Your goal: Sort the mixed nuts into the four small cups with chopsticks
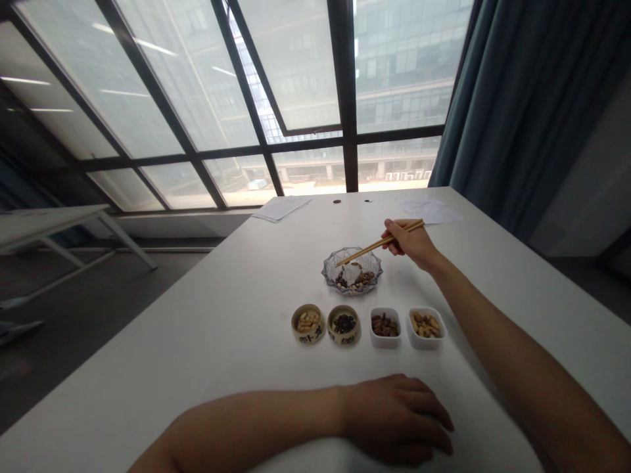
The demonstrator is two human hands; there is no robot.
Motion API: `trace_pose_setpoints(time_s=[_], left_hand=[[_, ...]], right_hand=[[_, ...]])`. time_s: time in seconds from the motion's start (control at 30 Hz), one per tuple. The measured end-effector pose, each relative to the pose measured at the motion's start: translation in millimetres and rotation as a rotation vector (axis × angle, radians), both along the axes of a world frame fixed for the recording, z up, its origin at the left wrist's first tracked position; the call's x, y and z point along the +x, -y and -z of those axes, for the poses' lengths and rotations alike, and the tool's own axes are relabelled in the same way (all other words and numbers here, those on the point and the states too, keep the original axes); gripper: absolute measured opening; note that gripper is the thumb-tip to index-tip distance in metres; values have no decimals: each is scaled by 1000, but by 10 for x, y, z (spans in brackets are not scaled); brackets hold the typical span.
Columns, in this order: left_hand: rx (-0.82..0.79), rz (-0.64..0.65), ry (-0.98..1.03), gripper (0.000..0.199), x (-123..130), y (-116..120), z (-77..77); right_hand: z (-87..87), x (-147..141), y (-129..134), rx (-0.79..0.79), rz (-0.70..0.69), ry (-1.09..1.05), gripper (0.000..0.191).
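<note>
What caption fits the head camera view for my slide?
Right hand holds chopsticks over a glass dish; left hand rests on table.

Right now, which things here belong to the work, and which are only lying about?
In use: right hand holding wooden chopsticks over a glass dish; left hand resting on the white table; two patterned bowls; two white square bowls.
Lying about: loose papers; second table; curtain.

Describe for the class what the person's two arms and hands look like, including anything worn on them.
Both forearms are bare, with no sleeves in view. The left hand and the right hand wear no gloves. Neither wrist shows a watch or band, and no rings can be seen.
</note>
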State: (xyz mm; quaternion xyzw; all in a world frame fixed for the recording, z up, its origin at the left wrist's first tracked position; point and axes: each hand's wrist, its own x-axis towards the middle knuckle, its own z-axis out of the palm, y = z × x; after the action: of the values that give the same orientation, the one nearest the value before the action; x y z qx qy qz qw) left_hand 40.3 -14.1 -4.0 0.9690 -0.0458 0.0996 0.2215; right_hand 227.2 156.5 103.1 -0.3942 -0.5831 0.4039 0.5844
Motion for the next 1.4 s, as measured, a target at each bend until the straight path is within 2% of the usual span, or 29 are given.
trace_pose_setpoints(time_s=[0.1,0.27,0.63,0.83,1.13,1.4], left_hand=[[-1,-3,-9,37,1,-3,-7],[1,7,-22,35,6,-11,8],[3,-1,-24,35,5,-8,17],[1,3,-17,34,6,-9,12],[11,-3,12,38,0,-3,30],[22,10,-1,40,3,-5,9]], right_hand=[[91,-37,-50,21,57,102,56],[213,-100,-66,36,36,245,53],[340,-203,-58,18,-32,256,50],[329,-223,-29,22,-20,286,52],[356,-239,-73,18,76,250,55],[251,-140,-94,19,105,175,58]])
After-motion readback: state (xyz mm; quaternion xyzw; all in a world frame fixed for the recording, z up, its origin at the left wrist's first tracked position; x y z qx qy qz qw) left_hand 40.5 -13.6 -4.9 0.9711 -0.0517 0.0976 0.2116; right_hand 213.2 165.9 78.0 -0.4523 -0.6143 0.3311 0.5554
